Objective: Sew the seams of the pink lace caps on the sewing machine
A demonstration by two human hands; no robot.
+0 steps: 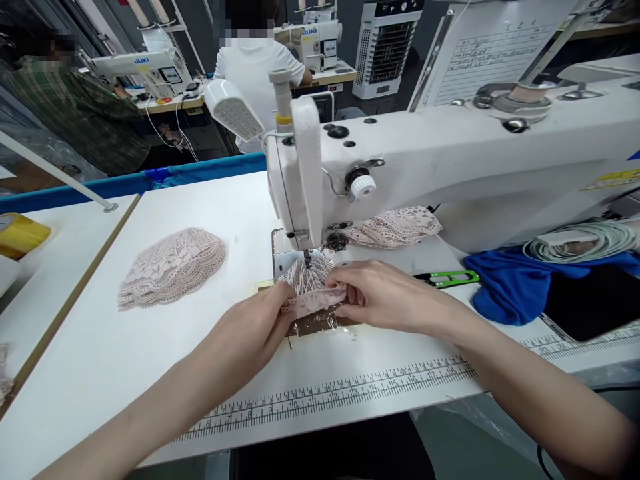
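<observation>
A pale pink piece of lace (313, 280) lies under the presser foot (308, 259) of a white sewing machine (295, 180). My left hand (260, 317) pinches the near left edge of the lace. At its near right edge, my right hand (373, 293) grips it with fingers curled. The near edge of the lace is folded up between the two hands. To the left, a stack of pink lace pieces (173, 267) rests on the table, and more lace (397, 227) lies behind the needle area, partly hidden by the machine head.
Green thread snips (447, 279), a blue cloth (510, 287), a coiled tape (585, 241) and a black phone (595, 300) lie on the right. A printed ruler (320, 393) runs along the table's front edge. Two people sit at machines beyond. Yellow tape (23, 235) is far left.
</observation>
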